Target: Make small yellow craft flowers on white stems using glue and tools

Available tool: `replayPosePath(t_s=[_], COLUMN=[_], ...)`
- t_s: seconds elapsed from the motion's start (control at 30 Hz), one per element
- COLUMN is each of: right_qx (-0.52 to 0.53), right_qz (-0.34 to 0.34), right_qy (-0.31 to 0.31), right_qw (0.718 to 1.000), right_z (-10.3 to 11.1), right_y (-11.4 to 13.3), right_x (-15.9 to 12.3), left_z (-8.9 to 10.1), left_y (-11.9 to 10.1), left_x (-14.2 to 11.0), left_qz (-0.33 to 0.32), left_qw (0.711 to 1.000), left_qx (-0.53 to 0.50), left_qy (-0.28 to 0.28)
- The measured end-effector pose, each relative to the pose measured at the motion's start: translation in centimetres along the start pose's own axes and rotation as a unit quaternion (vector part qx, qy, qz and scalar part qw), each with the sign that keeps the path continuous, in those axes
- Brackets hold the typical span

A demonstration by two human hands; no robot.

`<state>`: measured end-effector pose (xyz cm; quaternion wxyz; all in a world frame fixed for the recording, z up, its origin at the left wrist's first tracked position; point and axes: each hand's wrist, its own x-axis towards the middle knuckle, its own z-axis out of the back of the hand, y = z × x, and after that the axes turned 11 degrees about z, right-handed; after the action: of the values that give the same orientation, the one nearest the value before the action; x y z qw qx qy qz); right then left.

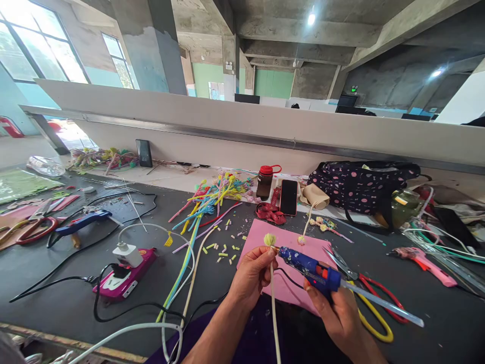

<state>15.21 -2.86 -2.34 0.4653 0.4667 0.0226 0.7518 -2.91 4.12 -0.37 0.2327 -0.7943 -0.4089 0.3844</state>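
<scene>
The cream cord [275,318] is cut off — below.

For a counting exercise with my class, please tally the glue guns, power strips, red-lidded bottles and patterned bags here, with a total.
Glue guns: 3 (held blue gun, lying blue gun, pink gun)
Power strip: 1
Red-lidded bottle: 1
Patterned bag: 1
Total: 6
</scene>
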Motion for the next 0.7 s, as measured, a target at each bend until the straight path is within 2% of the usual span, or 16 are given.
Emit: replayPosePath(t_s=[0.17,0.23,0.3,0.37,0.5,0.6,0.7], right_qx=[0.006,0.04,0.094,0.163,0.279,0.306,0.3], right_qz=[0.0,-0.028,-0.085,-0.156,-0.299,-0.385,-0.41], right_qy=[0.005,0.009,-0.002,-0.034,-0.073,-0.024,0.026], right_qw=[1.0,0.999,0.992,0.974,0.91,0.87,0.861], right_z=[0.4,0.6,0.6,0.4,-0.2,-0.8,-1.4], right_y=[-0.8,-0.9,-1.0,-1.4,-3.3,-5.0,-5.9], right_x=[-0.1,0.1,0.4,0.9,1.8,2.1,2.2], left_z=[0.1,0.2,0.3,0.3,0.1,-0.1,-0.2], left_y=[-0.1,-0.1,-0.1,-0.1,0.3,0.7,1.2], left_x=[0.0,0.0,-0.1,-0.2,-0.7,-0.9,-1.1], left_qz=[0.0,-0.006,-0.015,-0.021,-0.01,0.001,0.017], left_qw=[1.0,0.999,0.998,0.997,0.997,0.994,0.988], left_qx=[-0.008,-0.021,-0.036,-0.048,-0.031,-0.01,0.017], left_qy=[0.012,0.025,0.04,0.05,0.069,0.106,0.151])
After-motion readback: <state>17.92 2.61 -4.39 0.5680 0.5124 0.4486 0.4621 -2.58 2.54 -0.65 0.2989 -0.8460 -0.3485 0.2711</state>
